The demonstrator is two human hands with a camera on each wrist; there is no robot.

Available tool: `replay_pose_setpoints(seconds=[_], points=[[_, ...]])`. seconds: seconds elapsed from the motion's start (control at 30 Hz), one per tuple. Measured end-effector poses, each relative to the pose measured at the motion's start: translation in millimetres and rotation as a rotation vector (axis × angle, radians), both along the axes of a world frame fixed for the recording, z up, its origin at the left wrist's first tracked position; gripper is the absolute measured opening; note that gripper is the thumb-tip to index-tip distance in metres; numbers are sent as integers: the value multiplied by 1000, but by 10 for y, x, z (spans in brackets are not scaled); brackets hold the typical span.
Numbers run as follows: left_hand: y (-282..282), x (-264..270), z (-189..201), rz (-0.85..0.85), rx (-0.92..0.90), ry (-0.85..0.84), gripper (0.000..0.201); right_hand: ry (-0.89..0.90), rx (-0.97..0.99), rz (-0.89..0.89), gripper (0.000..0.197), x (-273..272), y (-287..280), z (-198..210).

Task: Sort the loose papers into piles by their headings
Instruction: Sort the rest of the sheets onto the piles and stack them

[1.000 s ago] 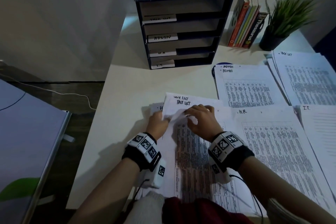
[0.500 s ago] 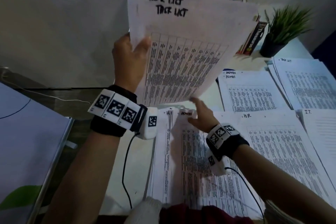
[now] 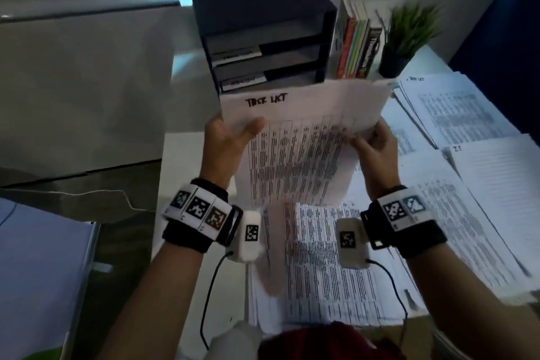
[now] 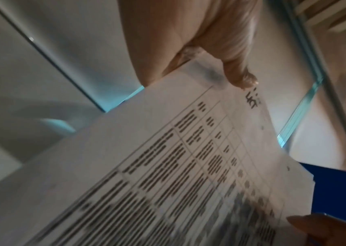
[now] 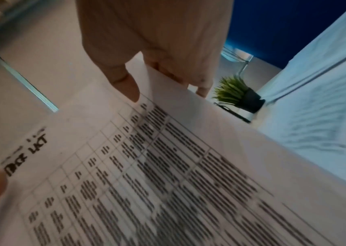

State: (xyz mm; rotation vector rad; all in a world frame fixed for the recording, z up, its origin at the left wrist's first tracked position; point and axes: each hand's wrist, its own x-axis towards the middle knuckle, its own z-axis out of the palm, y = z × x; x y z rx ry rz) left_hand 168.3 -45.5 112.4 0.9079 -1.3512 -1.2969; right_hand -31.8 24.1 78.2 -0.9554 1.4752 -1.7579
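Note:
I hold a thin bundle of printed sheets headed "TASK LIST" (image 3: 298, 137) in the air above the desk. My left hand (image 3: 233, 137) pinches its left edge, thumb on the front. My right hand (image 3: 374, 143) pinches its right edge. The left wrist view shows the same sheets (image 4: 168, 166) under my thumb (image 4: 237, 74); the right wrist view shows them (image 5: 146, 174) clamped between thumb (image 5: 126, 86) and fingers. Under my hands lies the unsorted stack (image 3: 318, 266). To the right lie a task list pile (image 3: 455, 108), an H.R. pile (image 3: 455, 231) and an I.T. pile (image 3: 502, 184).
A dark letter tray unit (image 3: 263, 26) with labelled shelves stands at the back of the desk. Beside it are upright books (image 3: 356, 44) and a small potted plant (image 3: 406, 35), which also shows in the right wrist view (image 5: 237, 94). The desk's left edge runs past my left wrist.
The task list sheets came off the stack in my left hand and rose high. They have since come down lower, and my right hand left the stack and took their right edge.

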Motion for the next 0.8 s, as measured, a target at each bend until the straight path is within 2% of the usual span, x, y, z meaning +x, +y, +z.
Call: replay_pose_setpoints(seconds=[0.1, 0.23, 0.37, 0.53, 0.6, 0.67, 0.73, 0.8], points=[[54, -5, -349, -30, 101, -102, 45, 11, 102, -23, 35, 46, 103, -236], [116, -46, -591, 52, 156, -257, 19, 46, 157, -22, 33, -7, 134, -355], [62, -221, -533, 252, 87, -359, 21, 44, 136, 53, 36, -189, 127, -366], [-112, -679, -411, 476, 136, -362, 32, 301, 254, 124, 13, -716, 246, -485], [-126, -962, -425, 464, 201, -342, 27, 322, 269, 123, 3, -1045, 343, -495], [-63, -1325, -471, 381, 274, -285, 17, 287, 275, 85, 5, -1437, 389, -508], [30, -1714, -578, 258, 346, -198, 26, 215, 290, 30, 8, -1841, 392, -515], [127, -2102, -724, 133, 380, -189, 24, 150, 302, 15, 7, -2224, 380, -545]])
